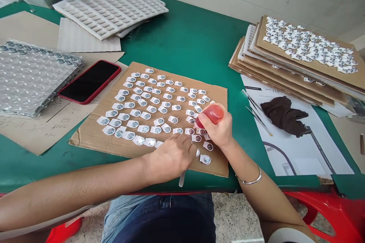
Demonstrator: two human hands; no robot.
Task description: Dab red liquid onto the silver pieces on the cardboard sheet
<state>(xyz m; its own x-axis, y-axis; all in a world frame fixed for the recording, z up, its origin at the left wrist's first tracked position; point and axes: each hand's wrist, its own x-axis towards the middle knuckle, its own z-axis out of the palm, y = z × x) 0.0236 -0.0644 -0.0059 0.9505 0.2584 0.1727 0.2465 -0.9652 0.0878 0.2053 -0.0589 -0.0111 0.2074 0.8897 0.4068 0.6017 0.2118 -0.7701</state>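
Note:
A brown cardboard sheet [94, 136] lies on the green table, bearing several small round metallic parts on white tabs in rough rows. My right hand [221, 127] is closed around a red squeeze bulb [213, 113], over the right part of the sheet. Just left of it, my left hand [172, 156] rests low over the sheet's front, fingers curled. A pale flat stick end [181, 179] pokes out below my left hand, which seems closed on it. The bulb's lower end and my left fingertips are hidden.
A red-cased phone [90, 81] and a clear plastic tray [37, 79] lie left. White moulded trays [111, 9] sit behind. At right stand stacked cardboard sheets [256, 64] with similar parts, tweezers [258, 115], a dark cloth [285, 115] and a printed paper [308, 159].

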